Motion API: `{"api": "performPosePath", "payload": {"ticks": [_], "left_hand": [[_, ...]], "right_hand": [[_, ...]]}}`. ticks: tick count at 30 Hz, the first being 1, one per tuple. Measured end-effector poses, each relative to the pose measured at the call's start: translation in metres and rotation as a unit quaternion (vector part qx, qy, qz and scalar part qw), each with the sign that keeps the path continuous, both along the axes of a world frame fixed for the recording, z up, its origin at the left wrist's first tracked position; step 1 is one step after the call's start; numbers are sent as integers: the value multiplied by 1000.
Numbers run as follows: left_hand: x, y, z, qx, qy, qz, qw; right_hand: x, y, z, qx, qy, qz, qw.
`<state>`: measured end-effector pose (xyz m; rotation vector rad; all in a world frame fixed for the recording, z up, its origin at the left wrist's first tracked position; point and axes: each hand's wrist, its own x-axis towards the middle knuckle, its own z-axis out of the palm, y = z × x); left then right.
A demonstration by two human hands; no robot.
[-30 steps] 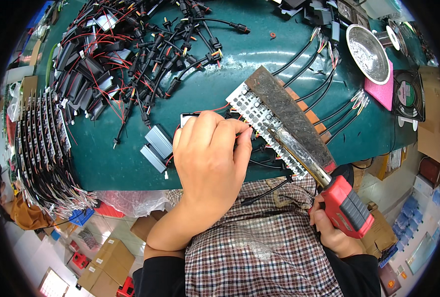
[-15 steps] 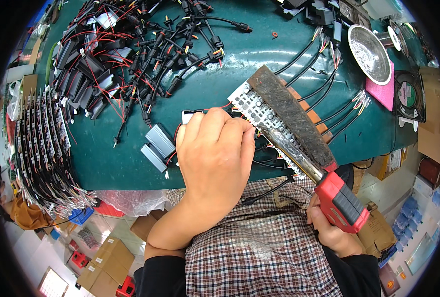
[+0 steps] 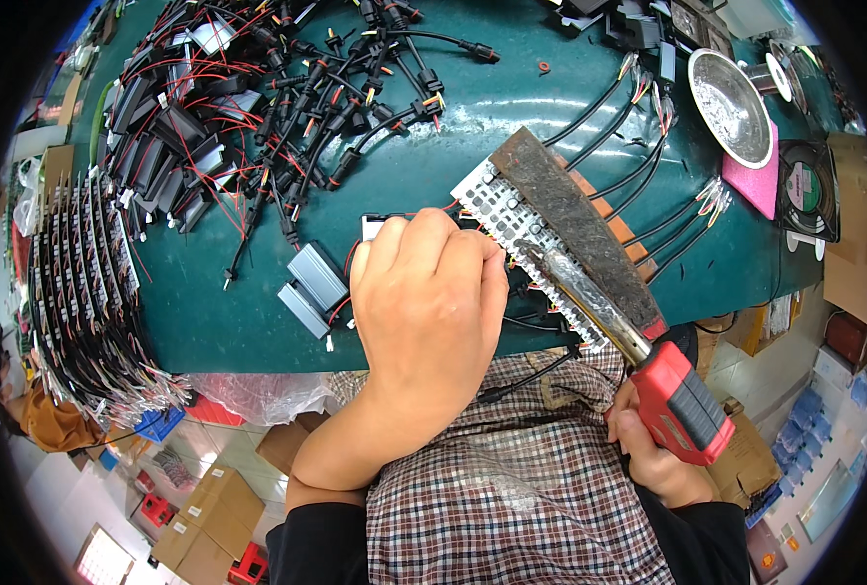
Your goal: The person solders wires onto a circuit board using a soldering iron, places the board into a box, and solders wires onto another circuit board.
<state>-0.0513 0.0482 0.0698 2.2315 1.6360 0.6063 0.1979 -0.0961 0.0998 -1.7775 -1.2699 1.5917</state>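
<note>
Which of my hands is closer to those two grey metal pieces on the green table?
Left. Your left hand is just to the right of the grey metal pieces; your right hand, gripping the soldering iron, is much farther right and lower in view.

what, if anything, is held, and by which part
The right grip holds the soldering iron by its red handle; whether the left grip holds anything cannot be told.

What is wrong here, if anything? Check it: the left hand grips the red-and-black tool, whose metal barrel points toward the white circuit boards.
The hand is wrong. The head view shows the right hand, not the left hand, gripping the red-and-black tool; its metal barrel does point toward the white circuit boards.
</note>
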Motion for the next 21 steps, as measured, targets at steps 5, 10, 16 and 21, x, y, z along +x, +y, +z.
{"api": "performPosePath", "payload": {"ticks": [5, 10, 16, 21], "left_hand": [[0, 3, 1, 3, 1, -1, 1000], [-2, 3, 0, 16, 11, 9, 1000], [-1, 1, 2, 23, 2, 11, 1000], [-18, 6, 22, 35, 33, 51, 998]], "right_hand": [[-2, 0, 0, 23, 3, -9, 1000], [0, 2, 2, -10, -8, 10, 1000], [-12, -2, 1, 10, 37, -48, 998], [-9, -10, -2, -25, 84, -119, 989]]}}
